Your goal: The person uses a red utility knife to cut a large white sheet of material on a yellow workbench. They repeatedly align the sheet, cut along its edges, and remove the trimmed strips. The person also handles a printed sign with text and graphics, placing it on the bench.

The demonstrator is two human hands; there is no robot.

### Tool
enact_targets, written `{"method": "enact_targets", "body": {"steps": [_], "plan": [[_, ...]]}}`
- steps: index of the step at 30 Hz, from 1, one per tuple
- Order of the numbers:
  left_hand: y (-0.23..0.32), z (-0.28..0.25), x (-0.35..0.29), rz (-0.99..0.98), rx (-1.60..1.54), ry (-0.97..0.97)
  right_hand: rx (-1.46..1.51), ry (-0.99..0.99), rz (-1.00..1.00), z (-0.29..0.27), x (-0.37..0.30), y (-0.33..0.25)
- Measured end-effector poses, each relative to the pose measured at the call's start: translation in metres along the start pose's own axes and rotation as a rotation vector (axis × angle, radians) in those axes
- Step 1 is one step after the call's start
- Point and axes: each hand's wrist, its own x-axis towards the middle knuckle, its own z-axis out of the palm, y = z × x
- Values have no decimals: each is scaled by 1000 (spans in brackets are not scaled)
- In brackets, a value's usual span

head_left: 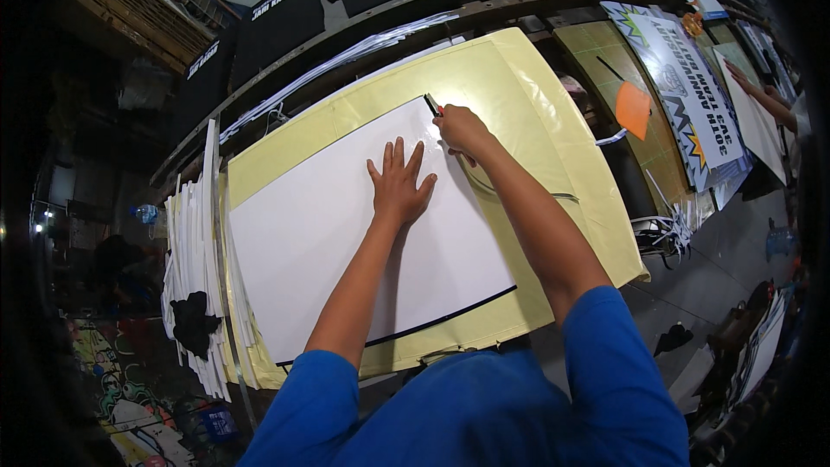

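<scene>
A large white board [320, 242] with dark edges lies on a table covered in yellow sheeting [484, 60]. My left hand [399, 186] rests palm down on the board's upper middle, fingers spread. At the far right corner of the board my right hand [464, 134] is closed around a utility knife [432, 106] with a black and red body. Its tip is at or just past the board's edge; whether the blade touches the board I cannot tell. A thin curved strip [562, 196] shows on the yellow sheeting beside my right forearm.
White offcut strips [192, 259] are stacked along the left, with a black cloth [195, 323] on them. Black shirts [278, 22] lie beyond a rail. Printed panels [683, 91] and an orange piece [633, 110] sit at right, where another person's hand [745, 79] touches a pale sheet.
</scene>
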Motion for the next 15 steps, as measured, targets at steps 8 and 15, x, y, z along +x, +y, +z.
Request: {"method": "enact_targets", "body": {"steps": [8,15], "plan": [[-2,1,0,5,-33,-16,-58,-51,18,-1,13,-8],[-3,0,1,10,-31,-20,-40,-90,43,3,30,-8]]}}
